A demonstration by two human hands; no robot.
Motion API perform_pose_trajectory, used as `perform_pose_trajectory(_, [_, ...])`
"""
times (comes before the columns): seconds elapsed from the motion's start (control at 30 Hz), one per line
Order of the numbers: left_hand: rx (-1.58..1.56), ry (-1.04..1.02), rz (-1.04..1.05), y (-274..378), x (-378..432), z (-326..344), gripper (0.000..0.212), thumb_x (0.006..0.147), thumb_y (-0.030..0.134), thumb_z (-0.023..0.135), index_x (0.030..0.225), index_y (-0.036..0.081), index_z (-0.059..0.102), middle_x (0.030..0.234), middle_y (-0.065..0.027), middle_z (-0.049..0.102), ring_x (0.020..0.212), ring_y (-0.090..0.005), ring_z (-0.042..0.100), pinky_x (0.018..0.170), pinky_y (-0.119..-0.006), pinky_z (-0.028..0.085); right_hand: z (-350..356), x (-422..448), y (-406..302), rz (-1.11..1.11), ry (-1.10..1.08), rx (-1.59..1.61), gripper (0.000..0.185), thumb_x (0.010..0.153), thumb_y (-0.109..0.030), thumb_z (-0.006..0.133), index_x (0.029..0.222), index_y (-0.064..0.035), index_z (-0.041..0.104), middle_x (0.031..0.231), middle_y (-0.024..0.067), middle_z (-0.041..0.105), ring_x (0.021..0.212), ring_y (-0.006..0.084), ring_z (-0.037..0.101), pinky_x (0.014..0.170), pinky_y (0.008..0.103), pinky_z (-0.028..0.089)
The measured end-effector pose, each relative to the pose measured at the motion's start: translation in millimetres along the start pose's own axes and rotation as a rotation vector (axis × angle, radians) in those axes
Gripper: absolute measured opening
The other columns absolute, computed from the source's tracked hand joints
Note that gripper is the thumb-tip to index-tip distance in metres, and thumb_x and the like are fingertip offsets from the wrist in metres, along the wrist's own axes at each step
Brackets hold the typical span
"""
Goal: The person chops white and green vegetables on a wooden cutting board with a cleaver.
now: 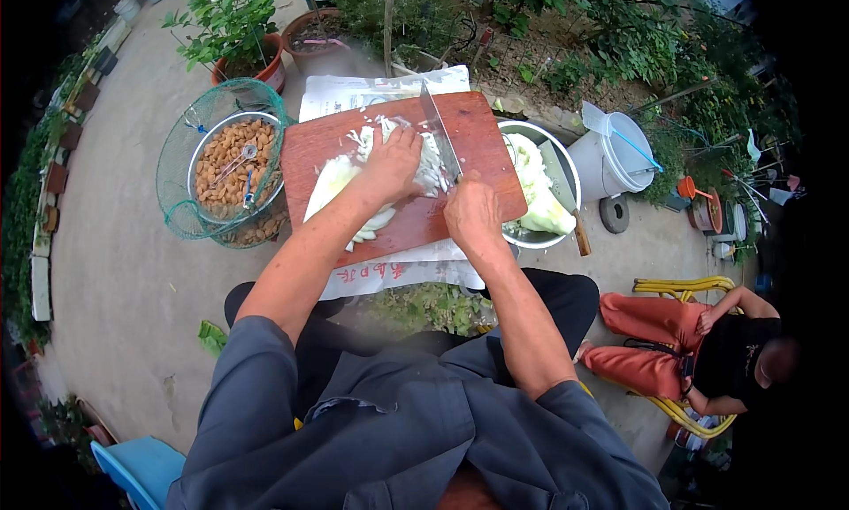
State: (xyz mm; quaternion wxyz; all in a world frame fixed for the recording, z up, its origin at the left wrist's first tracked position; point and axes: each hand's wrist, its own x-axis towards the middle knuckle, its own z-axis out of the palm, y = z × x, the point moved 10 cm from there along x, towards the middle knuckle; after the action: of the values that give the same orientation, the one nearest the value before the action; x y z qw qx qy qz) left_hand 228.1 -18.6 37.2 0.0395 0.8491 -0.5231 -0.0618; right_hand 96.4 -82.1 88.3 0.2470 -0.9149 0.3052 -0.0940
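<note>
A wooden cutting board [487, 165] lies before me on sheets of newspaper [341, 94]. My left hand [396, 155] holds down a pile of sliced pale cabbage [432, 168], its fingers pointing away from me. On the right, my right hand [474, 208] grips a cleaver [440, 131] by its handle. The blade stands on edge just beside the slices, its tip towards the board's far side. A larger pale cabbage piece [333, 176] rests on the board's left half, partly hidden by my left forearm. Small shreds are scattered near the far edge.
Right of the board, a metal bowl [578, 178] holds cabbage and a wooden-handled knife [582, 233]. A green net basket [166, 172] with a bowl of brown kernels [235, 153] stands left. A white bucket [597, 155] and potted plants [265, 66] are beyond. A person [723, 351] sits at right.
</note>
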Motion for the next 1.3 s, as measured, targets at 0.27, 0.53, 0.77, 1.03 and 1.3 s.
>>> perform_pose_trajectory(0.27, [-0.020, 0.027, -0.006, -3, -1, -2, 0.102, 0.079, 0.042, 0.089, 0.156, -0.003, 0.041, 0.164, -0.0202, 0.040, 0.155, -0.0348, 0.033, 0.125, -0.061, 0.024, 6, 8, 1, -0.020, -0.026, -0.012, 0.023, 0.094, -0.008, 0.054, 0.102, 0.0122, 0.062, 0.092, 0.0398, 0.069, 0.092, 0.0578, 0.069, 0.084, 0.0619, 0.055])
perform_pose_trajectory(0.53, [-0.038, 0.064, -0.042, 3, -3, -4, 0.091, 0.084, 0.035, 0.085, 0.154, -0.004, 0.043, 0.161, -0.0214, 0.042, 0.153, -0.0362, 0.035, 0.123, -0.062, 0.026, -6, -9, -3, -0.008, 0.022, 0.029, 0.022, 0.092, -0.008, 0.056, 0.097, 0.0117, 0.064, 0.090, 0.0395, 0.069, 0.090, 0.0564, 0.070, 0.082, 0.0621, 0.055])
perform_pose_trajectory(0.77, [-0.049, 0.087, -0.053, 1, -2, -7, 0.091, 0.081, 0.036, 0.087, 0.151, -0.006, 0.046, 0.158, -0.0221, 0.045, 0.151, -0.0360, 0.038, 0.122, -0.060, 0.029, -2, -9, -1, -0.021, 0.015, 0.031, 0.022, 0.093, -0.007, 0.056, 0.101, 0.0121, 0.063, 0.088, 0.0388, 0.069, 0.089, 0.0573, 0.069, 0.081, 0.0626, 0.055])
perform_pose_trajectory(1.03, [-0.071, 0.037, -0.004, -7, -3, -13, 0.096, 0.076, 0.038, 0.091, 0.152, -0.003, 0.048, 0.160, -0.0183, 0.047, 0.151, -0.0329, 0.041, 0.127, -0.059, 0.023, 11, 1, 6, -0.030, -0.018, -0.011, 0.021, 0.092, -0.007, 0.057, 0.101, 0.0116, 0.064, 0.089, 0.0391, 0.069, 0.090, 0.0561, 0.070, 0.082, 0.0617, 0.056])
perform_pose_trajectory(1.3, [-0.040, 0.071, 0.016, -7, -3, -15, 0.091, 0.078, 0.037, 0.091, 0.150, -0.001, 0.052, 0.160, -0.0171, 0.049, 0.150, -0.0316, 0.043, 0.125, -0.058, 0.025, 10, 4, -2, -0.081, -0.022, -0.013, 0.020, 0.090, -0.005, 0.057, 0.092, 0.0118, 0.068, 0.090, 0.0381, 0.069, 0.090, 0.0558, 0.070, 0.080, 0.0600, 0.057])
